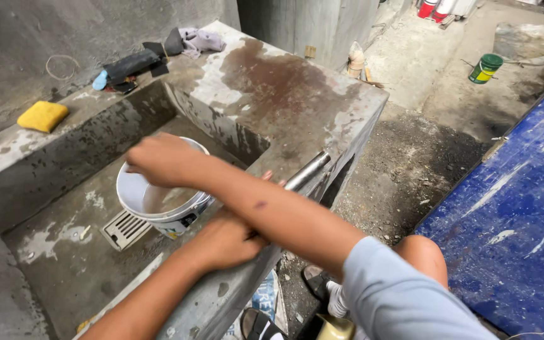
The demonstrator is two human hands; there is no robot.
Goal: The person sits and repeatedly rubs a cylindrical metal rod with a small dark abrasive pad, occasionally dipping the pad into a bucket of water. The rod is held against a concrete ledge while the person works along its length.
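One basin [64, 264]: concrete, sunken, with a floor drain grate [123, 229].
Surface [284, 88]: wet slab beside it.
Bucket [158, 204]: white, inside basin.
Pipe [306, 171]: on the rim.
Sponge [43, 116]: yellow, far ledge.
Right hand [162, 158]: over the bucket; grip unclear.
Left hand [228, 242]: grip closed on pipe.

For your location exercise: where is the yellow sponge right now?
In the head view, the yellow sponge lies at upper left on the concrete ledge behind the sink basin, left of the dark rags.
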